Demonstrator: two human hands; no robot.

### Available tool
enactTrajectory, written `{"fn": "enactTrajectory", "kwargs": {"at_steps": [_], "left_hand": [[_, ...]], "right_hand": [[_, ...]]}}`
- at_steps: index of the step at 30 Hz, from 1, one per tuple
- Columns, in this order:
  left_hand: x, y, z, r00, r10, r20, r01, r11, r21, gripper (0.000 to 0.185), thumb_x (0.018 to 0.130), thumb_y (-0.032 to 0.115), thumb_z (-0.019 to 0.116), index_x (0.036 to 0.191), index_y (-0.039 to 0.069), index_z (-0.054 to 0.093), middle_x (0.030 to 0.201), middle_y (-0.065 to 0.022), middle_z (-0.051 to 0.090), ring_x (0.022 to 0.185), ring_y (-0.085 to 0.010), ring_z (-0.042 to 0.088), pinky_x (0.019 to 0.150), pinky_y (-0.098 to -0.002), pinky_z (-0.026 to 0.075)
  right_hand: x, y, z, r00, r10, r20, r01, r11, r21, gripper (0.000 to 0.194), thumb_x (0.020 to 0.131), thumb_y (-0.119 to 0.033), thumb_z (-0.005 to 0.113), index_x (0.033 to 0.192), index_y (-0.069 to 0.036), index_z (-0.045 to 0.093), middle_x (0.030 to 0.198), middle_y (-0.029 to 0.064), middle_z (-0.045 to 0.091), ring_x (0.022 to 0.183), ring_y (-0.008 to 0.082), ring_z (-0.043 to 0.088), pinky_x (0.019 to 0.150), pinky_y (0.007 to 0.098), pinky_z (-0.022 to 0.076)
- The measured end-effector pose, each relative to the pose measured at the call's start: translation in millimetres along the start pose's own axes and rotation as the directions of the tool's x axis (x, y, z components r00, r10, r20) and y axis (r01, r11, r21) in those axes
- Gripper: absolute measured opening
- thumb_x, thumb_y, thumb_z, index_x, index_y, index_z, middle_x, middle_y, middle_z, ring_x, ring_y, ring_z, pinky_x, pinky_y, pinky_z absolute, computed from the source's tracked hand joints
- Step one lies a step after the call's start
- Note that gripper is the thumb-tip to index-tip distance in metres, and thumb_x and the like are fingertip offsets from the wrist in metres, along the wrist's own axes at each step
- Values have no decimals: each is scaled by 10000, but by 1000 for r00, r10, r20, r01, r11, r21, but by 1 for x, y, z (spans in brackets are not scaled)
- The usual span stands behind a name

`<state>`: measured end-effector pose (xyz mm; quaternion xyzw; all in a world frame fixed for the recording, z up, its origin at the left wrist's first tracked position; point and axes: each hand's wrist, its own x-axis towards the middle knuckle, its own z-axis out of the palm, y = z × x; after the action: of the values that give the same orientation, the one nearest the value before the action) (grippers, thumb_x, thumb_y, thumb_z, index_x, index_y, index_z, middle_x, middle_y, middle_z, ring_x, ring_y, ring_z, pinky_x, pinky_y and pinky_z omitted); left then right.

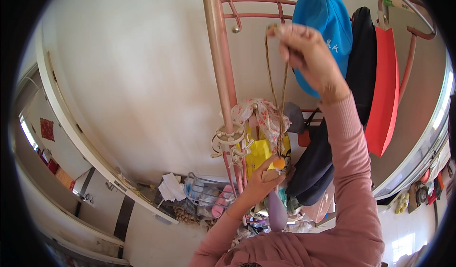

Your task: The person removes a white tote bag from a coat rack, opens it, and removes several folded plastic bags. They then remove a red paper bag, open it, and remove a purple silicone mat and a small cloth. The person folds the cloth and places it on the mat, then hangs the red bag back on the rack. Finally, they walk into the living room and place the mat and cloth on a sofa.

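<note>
My right hand (pixel 306 53), raised in front of the blue cap (pixel 320 17), pinches the top of a looped brown twisted cord (pixel 269 62). The cord runs down to my left hand (pixel 262 181), which holds its lower end near a small orange item (pixel 279 163) and a tan piece I cannot identify. Below the left hand is a smooth purple object (pixel 277 211), its upper part hidden; I cannot tell whether it is joined to the cord. Behind the cord are a floral-patterned cloth or bag (pixel 262 115) and a yellow bag (pixel 258 154).
A pink metal rack (pixel 226 71) stands against the wall, with a white hook ring (pixel 228 135). Dark garments (pixel 361 67) and a red paper bag (pixel 384 92) hang at right. A wire basket (pixel 206 188) is low down; a doorway is at left.
</note>
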<state>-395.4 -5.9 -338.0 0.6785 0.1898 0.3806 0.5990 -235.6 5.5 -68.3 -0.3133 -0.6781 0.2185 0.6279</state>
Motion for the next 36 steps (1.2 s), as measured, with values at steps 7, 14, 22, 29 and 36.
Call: {"fn": "enactTrajectory", "kwargs": {"at_steps": [7, 14, 22, 29, 36], "left_hand": [[46, 52, -10, 987, 143, -79, -146, 989, -39, 609, 897, 88, 711, 1447, 58, 452, 795, 33, 565, 683, -37, 513, 609, -207, 433], [57, 89, -3, 984, 171, -47, -176, 974, -140, 578, 915, 70, 682, 1443, 88, 449, 752, 22, 559, 652, -50, 528, 603, -212, 437], [38, 68, -4, 990, 136, -47, -142, 978, -156, 578, 913, 43, 671, 1449, 88, 459, 705, 42, 557, 634, -45, 537, 598, -206, 435], [12, 57, 6, 992, 127, -8, -127, 985, -116, 576, 894, 8, 681, 1431, 91, 492, 724, 47, 565, 627, -38, 537, 590, -205, 452], [-37, 45, -4, 996, 64, -68, -72, 990, -118, 575, 863, -20, 700, 1402, 78, 524, 759, 52, 550, 651, -35, 523, 600, -207, 448]], "right_hand": [[134, -13, -42, 982, -190, 2, 188, 970, -153, 263, 985, -257, 598, 1065, -26, 693, 704, 26, 597, 520, 74, 416, 482, 224, 333], [208, -23, -84, 995, -78, -62, 74, 995, -68, 183, 952, -175, 620, 997, -10, 687, 656, 45, 571, 493, 80, 397, 428, 236, 304], [188, 9, -80, 946, -76, -315, -91, 871, -482, 286, 998, -279, 595, 1073, -30, 715, 690, 23, 619, 505, 44, 387, 485, 185, 321], [188, 33, -98, 956, -59, -289, -111, 836, -537, 186, 842, -51, 590, 957, 71, 670, 659, 107, 611, 513, 160, 542, 433, 293, 404], [98, 7, -31, 930, -282, -235, 48, 727, -685, 644, 846, -89, 627, 1428, 70, 401, 1034, 212, 658, 728, 196, 664, 621, 322, 550]]}}
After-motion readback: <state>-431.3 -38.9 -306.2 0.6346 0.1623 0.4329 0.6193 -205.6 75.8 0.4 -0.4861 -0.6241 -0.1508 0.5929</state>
